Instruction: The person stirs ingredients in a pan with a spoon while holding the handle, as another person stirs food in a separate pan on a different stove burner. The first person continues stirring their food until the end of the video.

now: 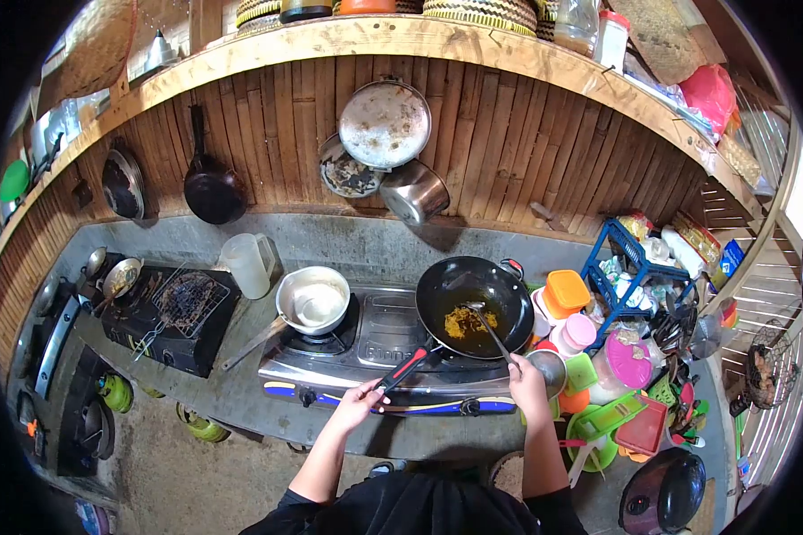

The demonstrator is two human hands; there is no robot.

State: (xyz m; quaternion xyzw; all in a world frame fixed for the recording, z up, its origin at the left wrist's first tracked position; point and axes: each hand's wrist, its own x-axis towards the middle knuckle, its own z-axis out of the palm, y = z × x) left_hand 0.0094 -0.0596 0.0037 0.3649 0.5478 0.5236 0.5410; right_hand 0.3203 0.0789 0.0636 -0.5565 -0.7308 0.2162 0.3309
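Observation:
A black wok (437,283) sits on the right burner of the gas stove (393,325). Oil and a clump of yellow-brown paste (462,323) lie in its bottom. My left hand (355,408) is closed around the end of the wok's red and black handle (407,367). From the right, my right hand (528,389) grips a long-handled metal spoon (494,335), whose head rests in the paste. On the left burner stands a light metal saucepan (313,287), its handle pointing down to the left.
A clear plastic pitcher (246,266) and a black grill stove (174,308) stand on the left. Plastic containers (567,292), a blue rack (629,245) and a pink lid (629,358) crowd the right. Pots (385,123) hang on the bamboo wall.

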